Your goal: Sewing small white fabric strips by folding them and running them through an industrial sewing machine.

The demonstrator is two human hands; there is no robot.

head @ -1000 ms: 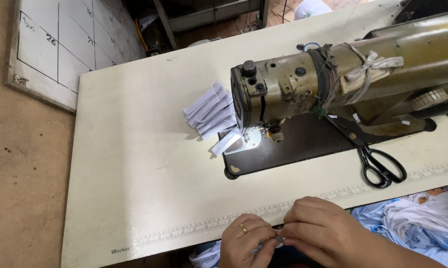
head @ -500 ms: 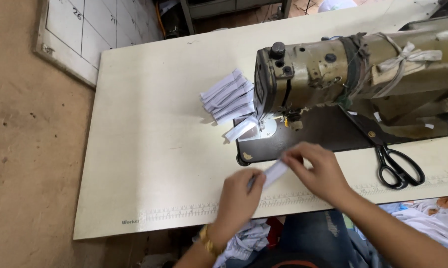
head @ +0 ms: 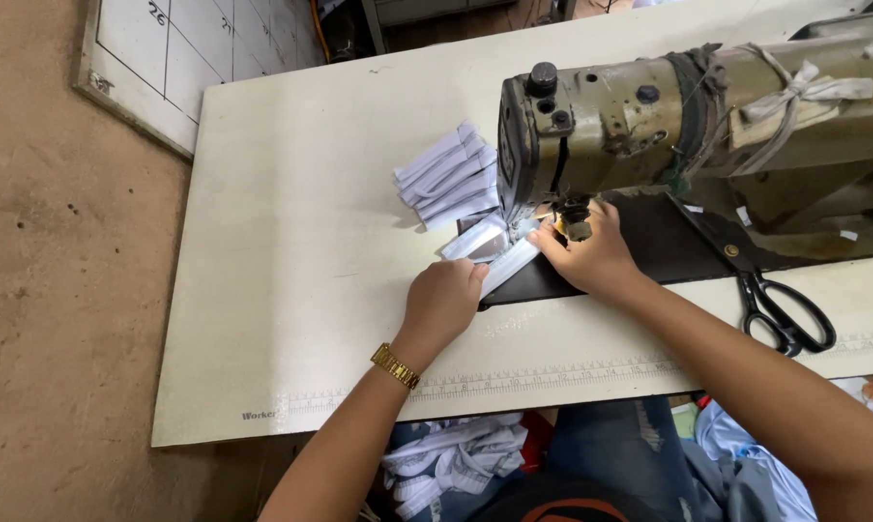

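White fabric formed the work piece: a narrow folded strip (head: 507, 263) lay slanted across the front edge of the black machine bed (head: 669, 242), running from about 7 o'clock up to 1 o'clock towards the needle area. The left hand (head: 443, 304) was closed on the strip's lower end, fingers curled over it, so the strip extended from that hand at roughly 2 o'clock. The right hand (head: 596, 253) pinched the upper end just below the presser foot, fingertips bent down on the cloth; the strip left this hand at about 8 o'clock. A stack of similar white strips (head: 446, 176) lay on the pale table (head: 301, 242) at 12 o'clock from the left hand, apart from it. Black scissors (head: 780, 309) rested at 4 o'clock from the right hand. The olive sewing machine head (head: 669, 116) stood directly above the right hand.
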